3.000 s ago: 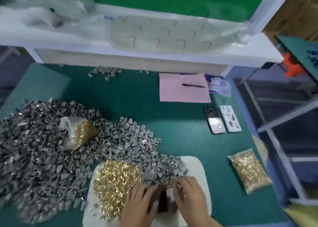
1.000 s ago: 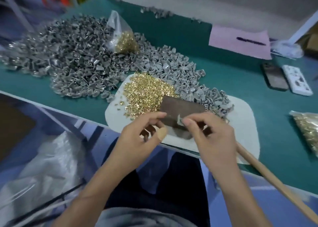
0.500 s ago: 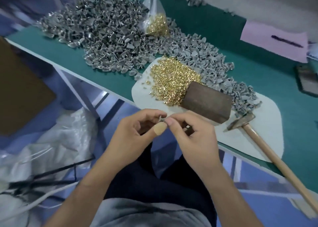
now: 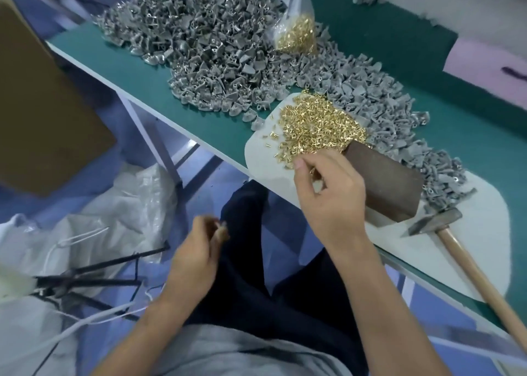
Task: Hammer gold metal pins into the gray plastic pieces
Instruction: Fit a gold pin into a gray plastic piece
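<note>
Right hand, fingers curled, picks at the gold pins at frame centre, which look tiny, light, stiff and best pinched by the shank; left hand, lower centre, blurred, grip unclear.

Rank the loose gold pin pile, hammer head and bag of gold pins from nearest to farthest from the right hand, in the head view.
From the right hand:
1. Loose gold pin pile, at its fingertips.
2. Hammer head, to its right on the white mat.
3. Bag of gold pins, far back on the gray pieces.
</note>
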Demonstrator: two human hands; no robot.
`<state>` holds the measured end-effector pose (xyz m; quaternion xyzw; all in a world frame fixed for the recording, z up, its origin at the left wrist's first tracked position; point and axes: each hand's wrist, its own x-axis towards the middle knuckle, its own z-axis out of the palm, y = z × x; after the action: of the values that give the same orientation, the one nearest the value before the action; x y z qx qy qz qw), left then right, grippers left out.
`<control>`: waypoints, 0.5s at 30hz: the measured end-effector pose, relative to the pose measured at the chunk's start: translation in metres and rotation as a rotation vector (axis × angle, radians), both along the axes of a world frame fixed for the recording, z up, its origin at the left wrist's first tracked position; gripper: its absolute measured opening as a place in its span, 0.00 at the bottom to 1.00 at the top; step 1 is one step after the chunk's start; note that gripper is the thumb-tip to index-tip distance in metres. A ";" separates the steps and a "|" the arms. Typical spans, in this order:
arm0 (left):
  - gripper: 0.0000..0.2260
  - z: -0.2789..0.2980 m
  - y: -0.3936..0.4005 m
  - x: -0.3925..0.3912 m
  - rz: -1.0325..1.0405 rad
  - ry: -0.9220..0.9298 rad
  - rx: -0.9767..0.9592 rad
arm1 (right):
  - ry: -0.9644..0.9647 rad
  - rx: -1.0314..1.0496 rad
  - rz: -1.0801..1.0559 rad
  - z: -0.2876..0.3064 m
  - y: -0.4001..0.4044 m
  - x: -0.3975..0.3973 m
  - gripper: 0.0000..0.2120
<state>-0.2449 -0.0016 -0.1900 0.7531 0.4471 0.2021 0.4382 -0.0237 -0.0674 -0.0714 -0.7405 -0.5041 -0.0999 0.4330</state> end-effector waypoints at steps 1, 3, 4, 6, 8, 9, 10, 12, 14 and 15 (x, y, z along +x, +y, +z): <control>0.06 -0.012 -0.007 0.000 -0.008 0.088 0.043 | -0.035 0.021 0.009 -0.004 0.000 0.001 0.07; 0.07 -0.031 -0.016 0.003 -0.048 0.176 0.108 | -0.091 0.061 0.025 -0.012 -0.001 0.004 0.07; 0.09 -0.037 -0.018 0.004 -0.092 0.208 0.142 | -0.110 0.076 0.022 -0.015 -0.001 0.006 0.07; 0.16 -0.037 -0.019 0.006 -0.193 0.273 0.239 | -0.125 0.092 0.015 -0.018 -0.001 0.007 0.07; 0.19 -0.029 -0.021 0.008 -0.280 0.331 0.276 | -0.123 0.103 0.017 -0.020 0.000 0.007 0.07; 0.18 -0.026 -0.021 0.007 -0.286 0.350 0.297 | -0.124 0.107 0.017 -0.020 0.000 0.006 0.07; 0.17 -0.023 -0.024 0.005 -0.278 0.364 0.291 | -0.124 0.104 0.020 -0.020 0.000 0.006 0.07; 0.11 -0.014 -0.031 -0.004 -0.258 0.411 0.213 | -0.136 0.095 0.023 -0.020 0.000 0.005 0.07; 0.09 -0.003 -0.038 -0.014 -0.266 0.452 0.130 | -0.156 0.084 0.014 -0.020 0.000 0.003 0.07; 0.11 0.003 -0.040 -0.018 -0.278 0.447 0.124 | -0.168 0.078 0.006 -0.019 0.001 0.003 0.07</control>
<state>-0.2626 -0.0412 -0.1874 0.8585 0.4120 -0.0043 0.3053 -0.0211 -0.0663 -0.0906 -0.7105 -0.5367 -0.1800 0.4181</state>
